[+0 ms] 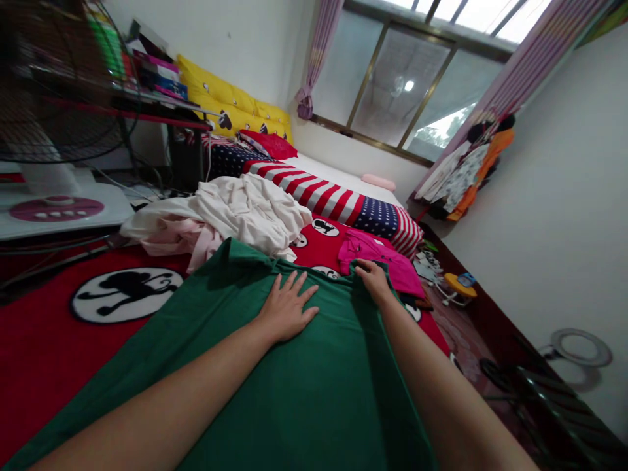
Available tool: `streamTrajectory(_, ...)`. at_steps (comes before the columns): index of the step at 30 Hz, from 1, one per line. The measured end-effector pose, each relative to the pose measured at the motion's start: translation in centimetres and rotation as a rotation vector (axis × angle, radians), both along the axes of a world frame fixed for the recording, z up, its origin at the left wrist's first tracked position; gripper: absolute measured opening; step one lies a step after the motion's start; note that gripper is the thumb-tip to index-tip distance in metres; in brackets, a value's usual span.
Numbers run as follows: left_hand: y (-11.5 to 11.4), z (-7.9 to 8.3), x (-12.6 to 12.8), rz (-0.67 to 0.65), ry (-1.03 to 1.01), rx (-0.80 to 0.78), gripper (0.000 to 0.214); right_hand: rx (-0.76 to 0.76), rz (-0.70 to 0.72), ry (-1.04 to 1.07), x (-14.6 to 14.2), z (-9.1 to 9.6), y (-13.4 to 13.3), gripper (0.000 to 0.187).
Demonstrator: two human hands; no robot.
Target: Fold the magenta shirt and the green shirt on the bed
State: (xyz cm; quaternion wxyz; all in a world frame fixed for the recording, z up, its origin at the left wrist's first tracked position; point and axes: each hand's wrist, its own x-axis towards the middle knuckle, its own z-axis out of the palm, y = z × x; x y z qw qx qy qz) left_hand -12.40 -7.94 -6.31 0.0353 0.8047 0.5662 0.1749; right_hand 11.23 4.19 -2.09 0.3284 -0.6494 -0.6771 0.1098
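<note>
A green garment lies spread over the red bed cover, running from the near edge of the view toward the white heap. My left hand rests flat on it near its far edge, fingers spread. At the garment's far right corner, my right hand has its fingers closed on the green cloth. Just beyond that hand lies a folded pink garment. A crumpled heap of white cloth, with pale pink cloth beside it, sits past the far left edge.
A fan stands at the left by a cluttered desk. Behind is another bed with a stars-and-stripes cover. Clothes hang at the right wall. A yellow stool and a ring light are on the right.
</note>
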Motion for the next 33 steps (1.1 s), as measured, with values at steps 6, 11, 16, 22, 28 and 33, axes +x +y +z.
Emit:
streamTrajectory(6, -0.1, 0.1, 0.0, 0.004, 0.007, 0.003, 0.057, 0.047, -0.126, -0.288, -0.8, -2.5, -1.3, 0.046)
streamTrajectory(11, 0.0, 0.0, -0.1, -0.001, 0.013, 0.002, 0.057, -0.004, -0.196, -0.401, -0.7, -1.2, -0.3, 0.038)
streamTrajectory(16, 0.0, 0.0, -0.1, -0.001, 0.014, -0.009, 0.057, -0.023, -0.186, -0.427, 0.2, 1.5, 1.4, 0.024)
streamTrajectory(22, 0.0, 0.3, 0.0, -0.004, 0.018, -0.022, 0.058, -0.031, -0.225, -0.293, 0.8, 1.1, 2.3, 0.030)
streamTrajectory(28, 0.0, 0.4, 0.0, -0.007, 0.045, -0.029, 0.058, -0.146, -0.047, -0.073, 1.7, 1.1, 1.4, 0.050)
streamTrajectory(33, 0.0, 0.4, 0.0, 0.002, 0.080, -0.031, 0.060, -0.163, 0.049, 0.066, 4.7, 2.6, -3.5, 0.036)
